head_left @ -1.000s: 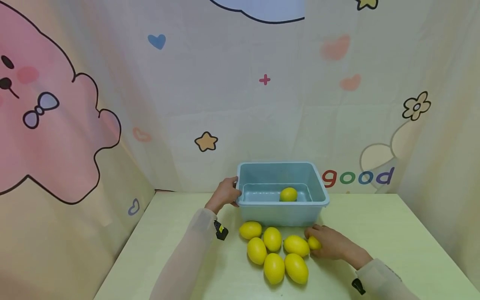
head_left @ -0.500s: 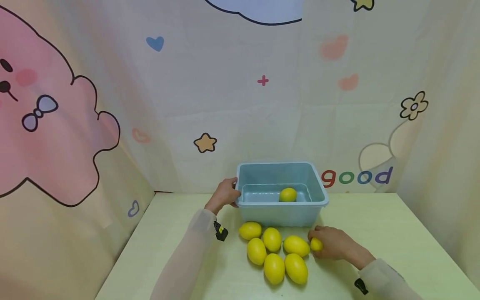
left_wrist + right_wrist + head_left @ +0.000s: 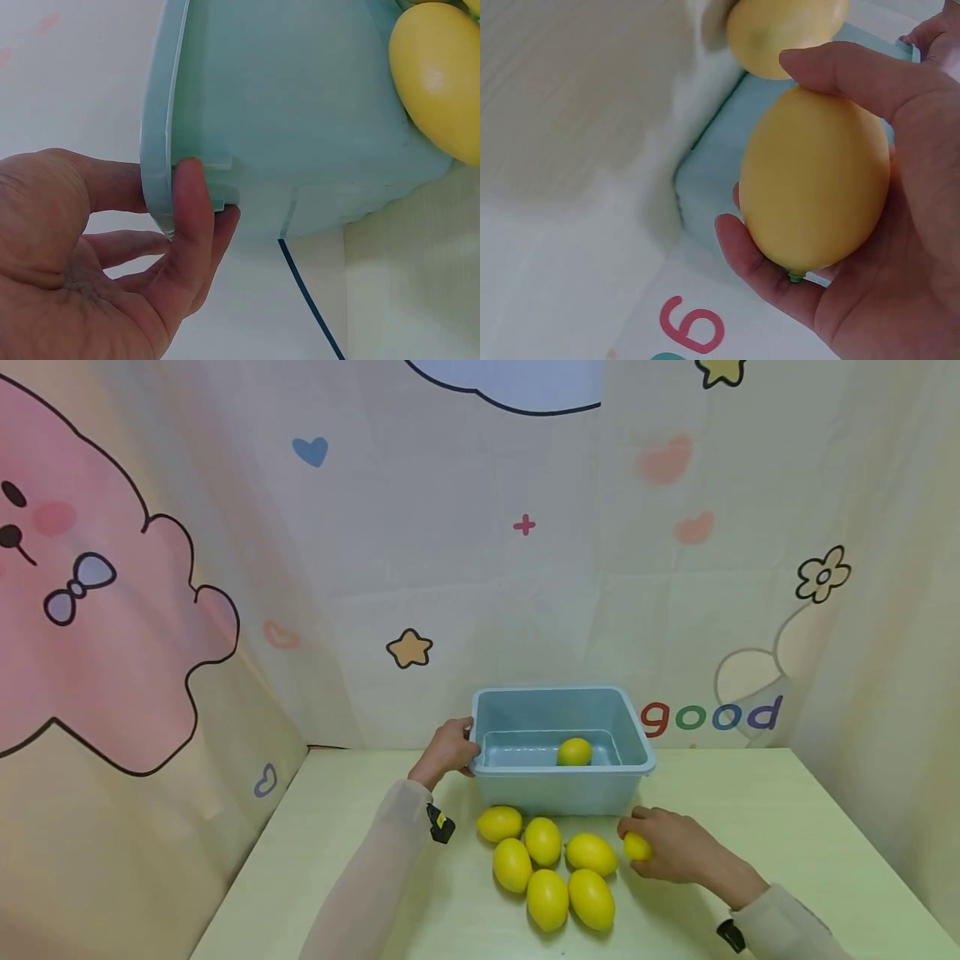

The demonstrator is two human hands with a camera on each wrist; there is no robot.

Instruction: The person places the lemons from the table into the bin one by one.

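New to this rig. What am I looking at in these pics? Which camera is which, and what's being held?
There's no machine here: these are a person's two bare hands. The wide picture comes from a camera worn on the head, looking forward and down. The two close-ups come from cameras worn on the wrists, one per hand.

A pale blue tub stands on the table, in front of a printed cloth. Six loose lemons lie on the near side of the tub, and another lemon sits inside it.

The left hand grips the tub's rim at its left end. The right hand holds an eighth lemon.
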